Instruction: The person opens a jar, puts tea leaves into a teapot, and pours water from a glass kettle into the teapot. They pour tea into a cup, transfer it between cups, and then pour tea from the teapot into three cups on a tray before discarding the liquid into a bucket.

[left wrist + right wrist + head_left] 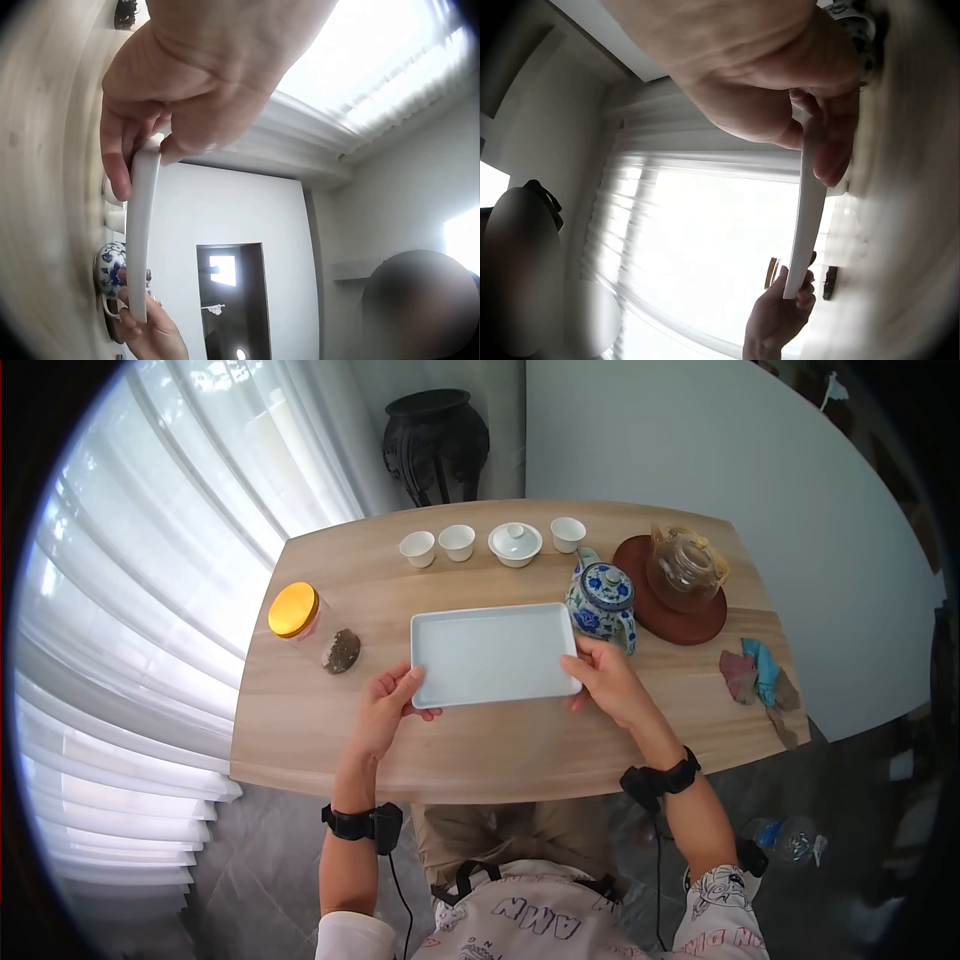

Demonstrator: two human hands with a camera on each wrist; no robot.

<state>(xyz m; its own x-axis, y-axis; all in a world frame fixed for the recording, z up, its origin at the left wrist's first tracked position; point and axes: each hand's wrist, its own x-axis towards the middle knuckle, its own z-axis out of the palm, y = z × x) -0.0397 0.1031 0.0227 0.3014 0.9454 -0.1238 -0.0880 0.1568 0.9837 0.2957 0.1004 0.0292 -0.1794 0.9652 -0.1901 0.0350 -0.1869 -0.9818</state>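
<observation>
A white rectangular tray (495, 655) is held level between both hands, raised above the wooden table. My left hand (388, 705) grips its left short end, thumb on the rim and fingers underneath. At the opposite end, my right hand (612, 680) pinches the tray's edge the same way. Seen side-on in the left wrist view, the tray (142, 232) has fingers below it and a gap to the tabletop. A blue-and-white porcelain teapot (603, 600) stands just beyond the tray's right end. The tray's inner surface bears nothing.
Three white cups, one of them a right-hand cup (568, 535), and a lidded bowl (515, 545) line the far side. A glass teapot (686, 568) sits on a round brown board (650, 615). Leftward are a yellow-lidded jar (293, 611) and a dark lump (341, 652); cloths (762, 672) lie right.
</observation>
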